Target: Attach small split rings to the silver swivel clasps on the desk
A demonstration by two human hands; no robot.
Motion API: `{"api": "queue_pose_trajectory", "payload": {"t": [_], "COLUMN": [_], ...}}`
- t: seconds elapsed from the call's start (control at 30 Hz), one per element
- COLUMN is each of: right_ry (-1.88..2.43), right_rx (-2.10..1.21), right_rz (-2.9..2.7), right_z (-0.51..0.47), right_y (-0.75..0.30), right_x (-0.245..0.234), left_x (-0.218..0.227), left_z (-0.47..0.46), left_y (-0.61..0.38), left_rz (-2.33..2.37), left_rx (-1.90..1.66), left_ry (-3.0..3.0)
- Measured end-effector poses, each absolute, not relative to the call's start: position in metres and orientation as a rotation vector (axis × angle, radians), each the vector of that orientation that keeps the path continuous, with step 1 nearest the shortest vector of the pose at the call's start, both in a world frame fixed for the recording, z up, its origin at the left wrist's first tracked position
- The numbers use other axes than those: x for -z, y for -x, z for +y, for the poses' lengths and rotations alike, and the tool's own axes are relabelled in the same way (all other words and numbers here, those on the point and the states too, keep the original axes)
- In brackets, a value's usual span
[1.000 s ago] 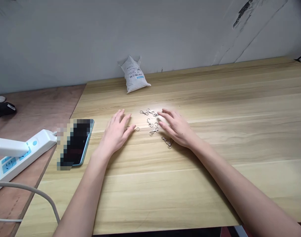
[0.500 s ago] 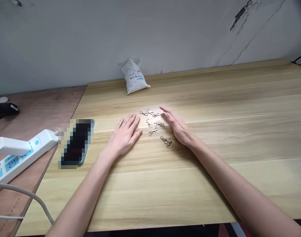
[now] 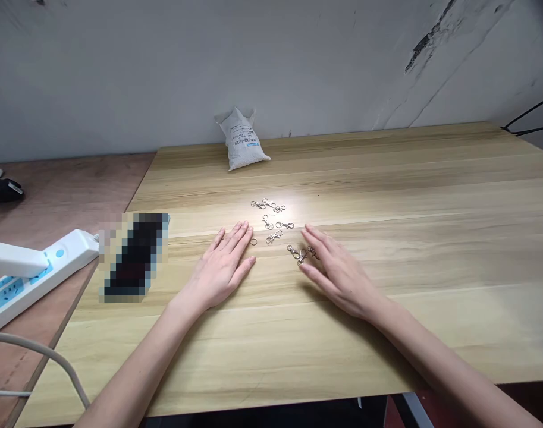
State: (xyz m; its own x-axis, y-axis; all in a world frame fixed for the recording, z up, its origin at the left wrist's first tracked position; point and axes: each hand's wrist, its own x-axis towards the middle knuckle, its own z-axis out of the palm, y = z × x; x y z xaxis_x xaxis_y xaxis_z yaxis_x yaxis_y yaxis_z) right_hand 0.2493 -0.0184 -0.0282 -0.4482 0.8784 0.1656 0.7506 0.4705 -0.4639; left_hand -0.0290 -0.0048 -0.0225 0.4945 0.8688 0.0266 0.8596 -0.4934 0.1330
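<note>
Several small metal lobster-clasp key rings (image 3: 274, 236) are scattered on the wooden table (image 3: 235, 356) between my hands. My left hand (image 3: 222, 264) lies palm down with its fingers stretched out, holding nothing. Just off its fingertips is a single loose split ring (image 3: 254, 242). On the other side, my right hand (image 3: 342, 276) is open, palm down, thumb and fingers apart. Its fingertips are beside a small cluster of clasps (image 3: 301, 254); whether they touch it I cannot tell.
A white plastic package (image 3: 244, 142) with a printed label stands at the back near the wall. To the left are a pixelated phone (image 3: 135, 255), a white power strip (image 3: 34, 279) and a grey cable (image 3: 52, 355). A black object (image 3: 3, 190) sits at far left.
My right hand has pulled back toward me and turned from on edge to palm down, uncovering more of the clasps. My left hand has slid slightly nearer, away from the loose ring.
</note>
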Motion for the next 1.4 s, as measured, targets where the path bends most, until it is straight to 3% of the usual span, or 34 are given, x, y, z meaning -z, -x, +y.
{"api": "queue_pose_trajectory", "payload": {"t": [0.27, 0.53, 0.77, 1.1, 1.4], "right_ry": [1.219, 0.869, 0.973, 1.11, 0.993], "right_rx": [-0.277, -0.423, -0.443, -0.251, 0.071], "right_rz": [-2.6, -2.696, -2.532, -2.435, -2.659], "right_z": [-0.03, 0.007, 0.048, -0.001, 0.007], "right_y": [-0.233, -0.224, -0.225, -0.254, -0.236], "right_x": [0.026, 0.02, 0.015, 0.01, 0.005], "left_x": [0.027, 0.026, 0.023, 0.019, 0.01], "left_z": [-0.016, -0.017, -0.015, 0.002, 0.009], "left_y": [0.024, 0.027, 0.032, 0.026, 0.02], "left_rz": [1.579, 1.548, 1.501, 1.518, 1.402], "left_rx": [-0.216, -0.335, -0.454, -0.624, -0.42], "left_ry": [-2.578, -2.567, -2.542, -2.706, -2.921]}}
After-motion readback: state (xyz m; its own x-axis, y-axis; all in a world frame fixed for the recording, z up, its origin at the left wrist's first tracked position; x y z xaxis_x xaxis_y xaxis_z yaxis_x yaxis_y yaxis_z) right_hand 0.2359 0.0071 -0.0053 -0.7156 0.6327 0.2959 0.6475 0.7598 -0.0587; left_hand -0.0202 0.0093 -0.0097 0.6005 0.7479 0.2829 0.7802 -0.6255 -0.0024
